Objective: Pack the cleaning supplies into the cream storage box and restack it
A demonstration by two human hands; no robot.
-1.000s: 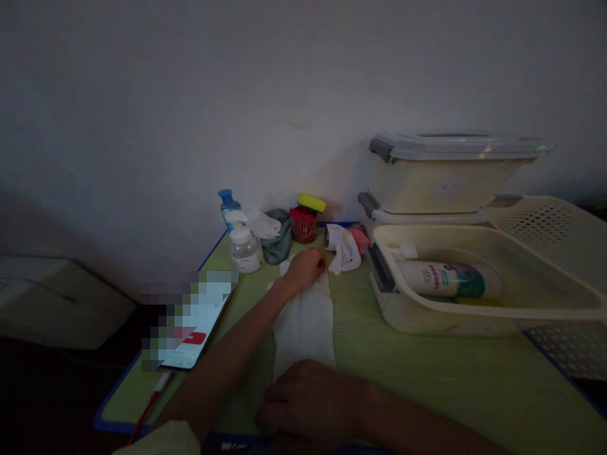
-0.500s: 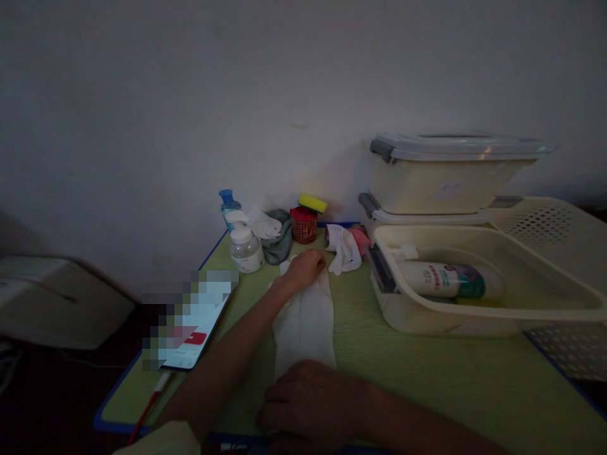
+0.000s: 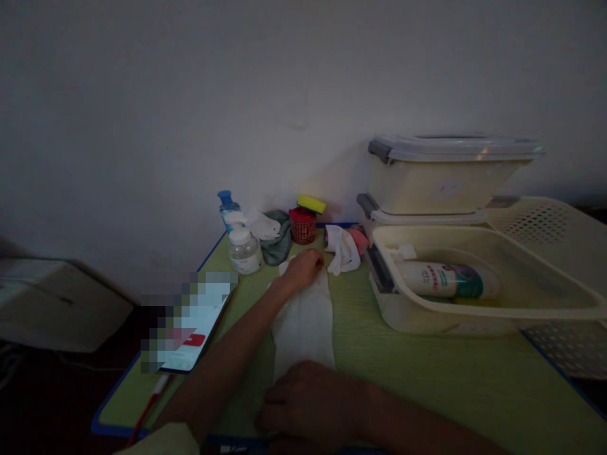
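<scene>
A long strip of white cloth (image 3: 303,325) lies flat on the green table, running away from me. My left hand (image 3: 304,268) rests at its far end, fingers bent and closed on the edge. Over the near end sits my right hand (image 3: 306,398), its fingers curled round the cloth; the dim light hides the fingertips. Just past my left hand are a red woven basket (image 3: 302,226) with a yellow sponge (image 3: 311,203) on top, and a bunched white and pink cloth (image 3: 344,248).
A clear jar with a white lid (image 3: 245,251), a blue-capped bottle (image 3: 227,207) and a grey cloth (image 3: 277,243) stand far left. A phone (image 3: 194,325) lies left. An open cream bin (image 3: 441,322) holding a white bottle (image 3: 431,280) and stacked lidded boxes (image 3: 446,183) stand right.
The view has shifted very slightly. Both hands keep their places on the white cloth, and nothing else has visibly moved.
</scene>
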